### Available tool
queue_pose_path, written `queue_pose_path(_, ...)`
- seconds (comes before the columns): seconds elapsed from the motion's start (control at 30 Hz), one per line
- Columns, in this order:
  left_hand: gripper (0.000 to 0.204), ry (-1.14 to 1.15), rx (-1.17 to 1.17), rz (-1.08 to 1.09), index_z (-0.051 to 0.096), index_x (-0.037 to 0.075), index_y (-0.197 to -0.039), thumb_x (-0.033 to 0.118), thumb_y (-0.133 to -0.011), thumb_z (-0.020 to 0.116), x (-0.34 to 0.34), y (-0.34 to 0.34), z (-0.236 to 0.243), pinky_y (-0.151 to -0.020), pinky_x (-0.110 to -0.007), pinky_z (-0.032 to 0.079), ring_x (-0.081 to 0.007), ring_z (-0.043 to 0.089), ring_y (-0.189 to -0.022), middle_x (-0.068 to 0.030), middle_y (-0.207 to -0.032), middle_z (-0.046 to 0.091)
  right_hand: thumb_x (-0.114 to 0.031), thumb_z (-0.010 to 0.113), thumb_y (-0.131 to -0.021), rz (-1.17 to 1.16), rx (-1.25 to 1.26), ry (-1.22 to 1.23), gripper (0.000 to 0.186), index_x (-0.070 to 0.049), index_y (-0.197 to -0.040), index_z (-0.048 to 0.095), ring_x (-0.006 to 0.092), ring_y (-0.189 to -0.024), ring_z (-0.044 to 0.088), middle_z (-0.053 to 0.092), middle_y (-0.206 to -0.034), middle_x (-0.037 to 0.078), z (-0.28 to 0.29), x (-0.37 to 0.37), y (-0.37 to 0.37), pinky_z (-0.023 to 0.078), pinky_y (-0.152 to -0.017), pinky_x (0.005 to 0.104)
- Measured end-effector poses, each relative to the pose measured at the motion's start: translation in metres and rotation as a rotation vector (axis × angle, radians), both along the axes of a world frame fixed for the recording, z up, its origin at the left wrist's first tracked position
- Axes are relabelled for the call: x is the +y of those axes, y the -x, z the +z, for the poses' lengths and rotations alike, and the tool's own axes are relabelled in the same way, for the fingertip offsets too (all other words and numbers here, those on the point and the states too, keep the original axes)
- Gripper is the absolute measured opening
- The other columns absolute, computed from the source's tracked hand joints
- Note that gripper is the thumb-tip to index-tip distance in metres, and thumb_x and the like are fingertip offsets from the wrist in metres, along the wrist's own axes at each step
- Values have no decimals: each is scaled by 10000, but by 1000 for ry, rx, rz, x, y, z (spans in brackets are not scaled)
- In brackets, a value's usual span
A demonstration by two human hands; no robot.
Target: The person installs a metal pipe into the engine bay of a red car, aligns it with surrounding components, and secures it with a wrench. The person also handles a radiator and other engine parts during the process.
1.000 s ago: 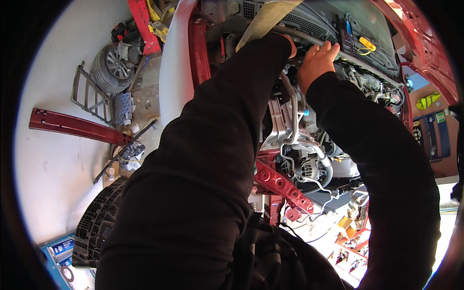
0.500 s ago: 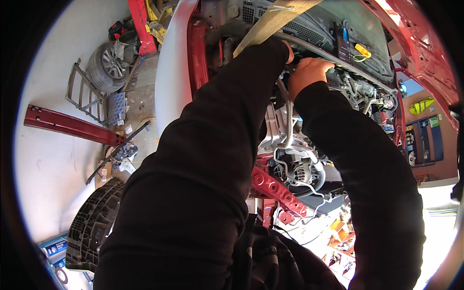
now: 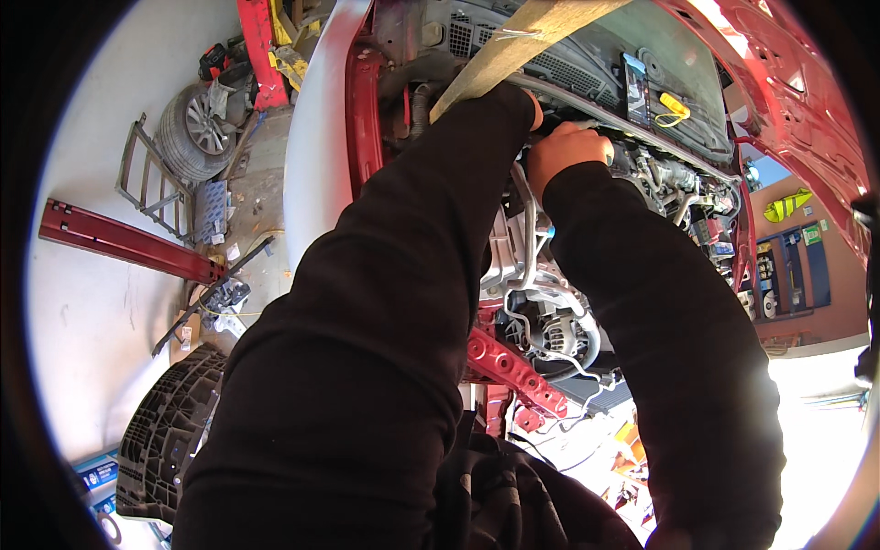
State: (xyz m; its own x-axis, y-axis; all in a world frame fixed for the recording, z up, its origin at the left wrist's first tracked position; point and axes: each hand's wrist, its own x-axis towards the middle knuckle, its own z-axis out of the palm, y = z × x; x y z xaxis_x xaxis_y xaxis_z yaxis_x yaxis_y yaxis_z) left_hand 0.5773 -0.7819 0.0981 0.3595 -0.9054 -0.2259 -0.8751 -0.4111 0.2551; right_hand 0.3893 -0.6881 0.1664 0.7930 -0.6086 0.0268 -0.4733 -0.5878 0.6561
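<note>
Both my arms, in black sleeves, reach into the open engine bay of a red car. My left hand [image 3: 535,112] is nearly all covered by its own sleeve; its fingers are out of sight beneath a wooden beam [image 3: 513,48]. Just right of it, my right hand [image 3: 568,151] is closed, its fingers curled down at the back of the engine [image 3: 674,174]. What lies in those fingers is hidden. Below the hands run a metal pipe [image 3: 529,238] and an alternator [image 3: 557,337].
The raised red hood [image 3: 797,101] slopes over the right side. A yellow looped object [image 3: 672,110] and a dark flat package [image 3: 636,89] lie by the windshield. At left are a wheel [image 3: 194,133], a metal frame [image 3: 151,188] and a red post [image 3: 128,240].
My right hand has moved slightly left and down in the picture, its fingers more curled. The whole view has shifted a little; my left hand stays beneath the beam.
</note>
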Motion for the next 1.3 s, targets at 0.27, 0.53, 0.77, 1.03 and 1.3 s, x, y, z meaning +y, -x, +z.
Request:
queue_pose_path(0.27,357,-17,-136,-129,777,-17,-1208,135,-912,650,35,13,21,-982,-500,566,-397,728,-1180,-274,-1344,710,-317,586,-1043,55,117,96,359,-124,-1272,786,381,-1176,606,593,-1345,164,-13,-6,11,531,-833,680)
queue_pose_path(0.53,366,-40,-50,-118,786,14,-1205,182,-921,627,27,9,20,-972,-503,556,-396,732,-1156,-267,-1312,722,-362,482,-1098,4,150,175,518,-78,-1491,665,565,-1521,383,519,-1597,252,-10,6,9,199,-1176,856)
queue_pose_path(0.77,385,0,-1,-60,796,30,-1190,218,-910,610,36,13,26,-965,-506,549,-380,735,-1161,-253,-1290,736,-382,489,-1103,-100,174,136,569,-51,-1556,584,567,-1508,405,476,-1633,252,-2,14,-7,258,-1174,822)
queue_pose_path(1.03,428,45,68,-43,788,44,-1245,255,-919,608,37,22,38,-1015,-499,538,-365,713,-1232,-241,-1376,710,-334,515,-1080,-112,138,-23,442,-124,-1408,726,479,-1356,576,598,-1495,211,13,10,-15,455,-1059,708)
queue_pose_path(1.3,436,-50,-221,-292,774,79,-1311,272,-940,654,-28,2,-5,-1036,-518,535,-390,689,-1262,-231,-1405,692,-222,636,-986,-188,32,-369,397,-114,-1349,753,394,-1254,709,699,-1373,172,43,21,-20,579,-993,522)
